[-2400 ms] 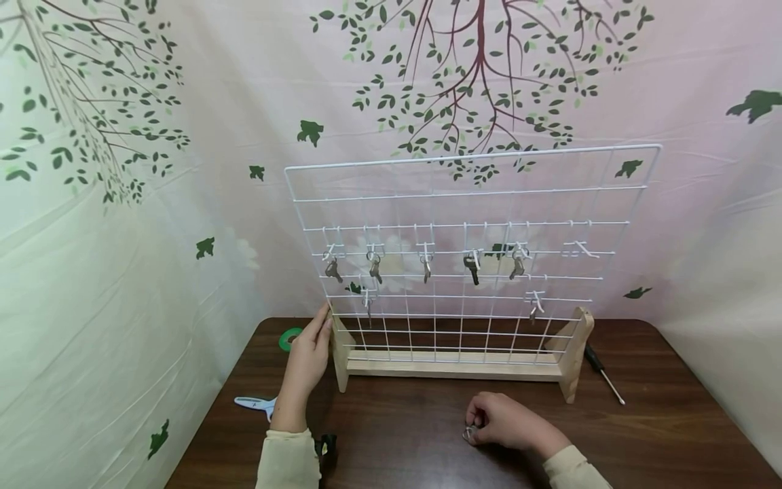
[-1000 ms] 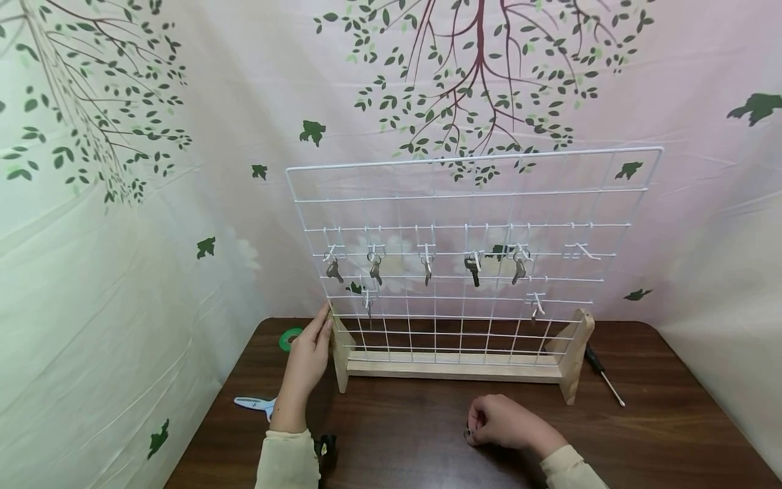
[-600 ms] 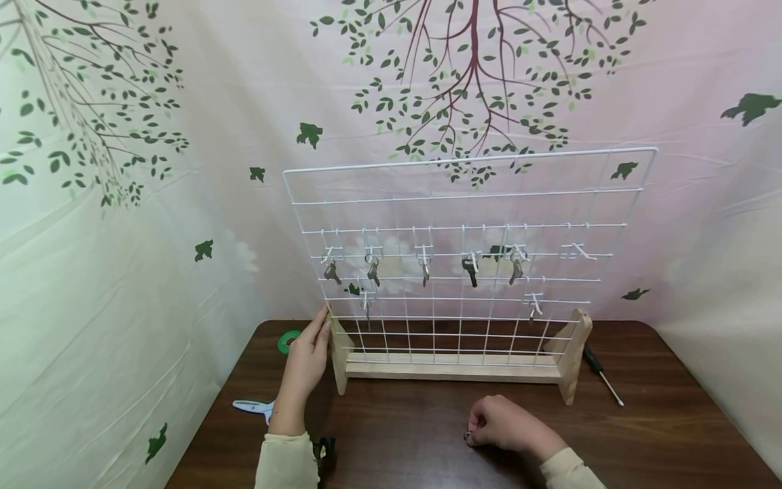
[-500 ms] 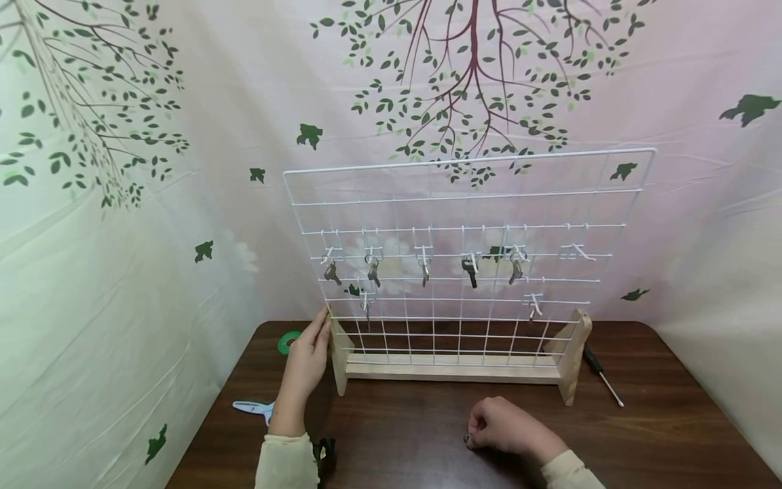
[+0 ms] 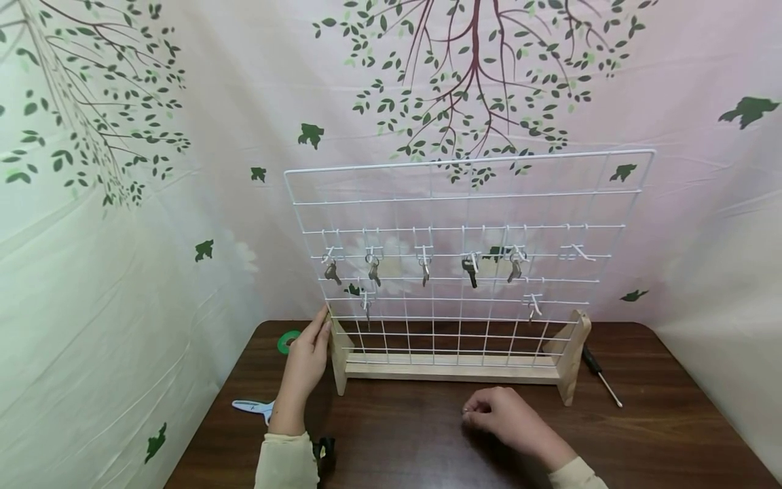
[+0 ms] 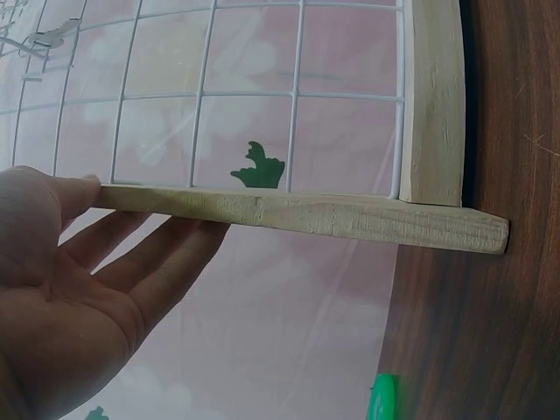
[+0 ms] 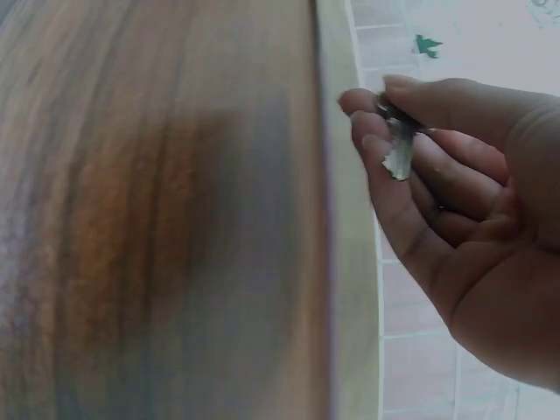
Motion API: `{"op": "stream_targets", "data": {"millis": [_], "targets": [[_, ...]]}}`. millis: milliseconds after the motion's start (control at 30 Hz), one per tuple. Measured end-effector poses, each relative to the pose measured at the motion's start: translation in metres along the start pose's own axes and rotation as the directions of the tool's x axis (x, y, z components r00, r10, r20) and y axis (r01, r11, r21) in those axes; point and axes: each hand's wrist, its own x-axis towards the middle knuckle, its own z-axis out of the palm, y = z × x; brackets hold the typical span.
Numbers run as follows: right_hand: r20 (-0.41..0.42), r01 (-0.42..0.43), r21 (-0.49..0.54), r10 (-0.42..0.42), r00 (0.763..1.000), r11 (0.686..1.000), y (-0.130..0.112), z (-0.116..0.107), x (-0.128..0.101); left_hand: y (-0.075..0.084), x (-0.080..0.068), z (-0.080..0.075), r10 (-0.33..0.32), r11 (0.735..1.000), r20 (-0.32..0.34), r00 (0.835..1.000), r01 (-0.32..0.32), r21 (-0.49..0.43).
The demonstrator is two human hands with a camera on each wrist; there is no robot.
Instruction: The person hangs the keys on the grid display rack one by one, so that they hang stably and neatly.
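Observation:
A white wire grid rack [image 5: 452, 371] stands on a wooden base at the back of the brown table. Several keys [image 5: 471, 270] hang from its hooks, and the far-right hook [image 5: 580, 251] is bare. My left hand [image 5: 310, 350] rests flat against the rack's left wooden foot [image 6: 306, 214], fingers straight [image 6: 131, 254]. My right hand [image 5: 485, 411] hovers just above the table in front of the rack. In the right wrist view its thumb and fingers [image 7: 411, 122] pinch a small silver key [image 7: 400, 150].
A green tape roll [image 5: 286, 341] lies left of the rack, pale scissors [image 5: 253, 406] near the table's left edge, and a small black object [image 5: 326, 451] by my left sleeve. A screwdriver [image 5: 601, 377] lies right of the rack. A printed curtain hangs behind.
My right hand has risen off the tabletop and shifted slightly towards the rack, with the key pinched in its fingers. The left hand and rack have not moved.

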Motion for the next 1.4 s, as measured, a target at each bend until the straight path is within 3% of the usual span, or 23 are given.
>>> {"op": "stream_targets", "data": {"millis": [300,500,700,967,1200,1400], "targets": [[-0.145,-0.015,0.117,0.032,0.989,0.993,-0.034,-0.018,-0.004,0.000,0.000,0.000,-0.008,1.000,0.005,1.000,0.008,-0.007],[-0.245,0.054,0.163,-0.013,0.969,0.985,-0.052,-0.036,-0.010,0.001,0.000,0.000,-0.011,1.000,0.005,1.000,0.011,-0.005],[-0.367,0.152,0.146,-0.090,0.926,0.977,-0.065,-0.060,-0.019,0.001,0.000,0.000,-0.004,1.000,0.000,1.000,0.004,-0.003],[-0.452,0.137,0.116,-0.071,0.889,0.984,-0.085,-0.100,-0.031,0.003,0.000,-0.001,0.001,1.000,-0.001,1.000,-0.001,0.002],[-0.527,0.159,0.125,-0.070,0.847,0.979,-0.086,-0.130,-0.036,0.003,0.000,-0.001,0.000,1.000,-0.003,1.000,0.000,0.005],[-0.582,0.243,0.257,-0.050,0.811,0.935,-0.086,-0.145,-0.033,0.002,0.000,0.000,-0.002,1.000,-0.003,1.000,0.002,0.004]]}}
